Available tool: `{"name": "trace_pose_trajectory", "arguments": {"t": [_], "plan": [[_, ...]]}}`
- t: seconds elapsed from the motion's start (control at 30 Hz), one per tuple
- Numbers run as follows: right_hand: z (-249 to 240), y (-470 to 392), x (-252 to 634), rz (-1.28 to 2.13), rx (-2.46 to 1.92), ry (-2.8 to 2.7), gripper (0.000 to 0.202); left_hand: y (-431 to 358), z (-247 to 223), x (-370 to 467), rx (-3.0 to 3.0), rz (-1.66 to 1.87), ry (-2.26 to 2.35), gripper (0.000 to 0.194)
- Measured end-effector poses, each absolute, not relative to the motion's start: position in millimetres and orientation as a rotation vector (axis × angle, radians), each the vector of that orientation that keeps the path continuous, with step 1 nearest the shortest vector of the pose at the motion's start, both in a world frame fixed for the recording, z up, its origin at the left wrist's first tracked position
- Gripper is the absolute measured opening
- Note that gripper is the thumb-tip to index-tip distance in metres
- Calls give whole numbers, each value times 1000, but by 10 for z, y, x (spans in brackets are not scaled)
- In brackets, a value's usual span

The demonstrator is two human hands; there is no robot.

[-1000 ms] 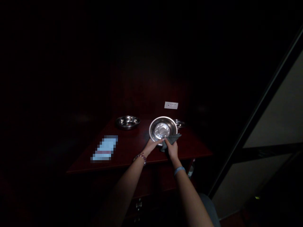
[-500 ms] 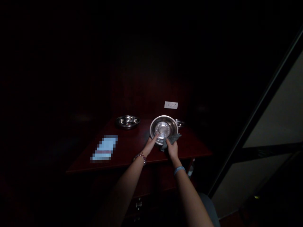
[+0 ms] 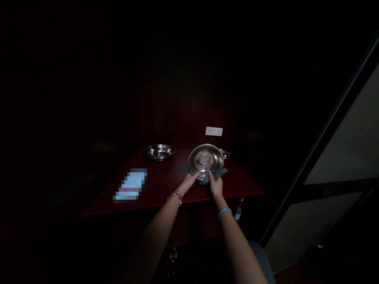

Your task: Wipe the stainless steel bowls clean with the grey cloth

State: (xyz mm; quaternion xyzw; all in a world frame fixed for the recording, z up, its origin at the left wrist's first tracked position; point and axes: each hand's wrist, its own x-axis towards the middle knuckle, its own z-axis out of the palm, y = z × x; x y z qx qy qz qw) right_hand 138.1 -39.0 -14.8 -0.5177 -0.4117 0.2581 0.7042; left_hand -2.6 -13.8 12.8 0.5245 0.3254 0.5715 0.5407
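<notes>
While the room lay dark, the left hand gripped a tilted bowl on the red table; the right hand clutched a cloth at the bowl's near rim.

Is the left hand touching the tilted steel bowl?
Touching. The head view shows the left hand's fingers on the near rim of the tilted steel bowl, no gap between them.

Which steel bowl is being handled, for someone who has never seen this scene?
On the dark red table, look near the far right edge, below the white wall panel. The handled bowl is tilted toward the camera, with the left hand and right hand at its near rim beside a grey cloth; the other bowl lies flat, untouched.
</notes>
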Motion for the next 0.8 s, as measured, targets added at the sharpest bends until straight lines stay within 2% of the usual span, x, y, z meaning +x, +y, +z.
{"name": "trace_pose_trajectory", "arguments": {"t": [0.17, 0.4, 0.63, 0.8], "plan": [[-139, -398, 1376, 569, -1142, -917, 47, -160, 157, -25, 1209, 1341, 824, 17], [-146, -356, 1358, 633, -1053, -913, 50, -166, 165, -25, 1182, 1353, 840, 23], [-154, -319, 1322, 684, -951, -968, 64, -110, 112, -28, 1152, 1374, 835, 26], [-186, -327, 1347, 639, -1002, -974, 60, -121, 124, -26, 1143, 1382, 854, 21]]}}
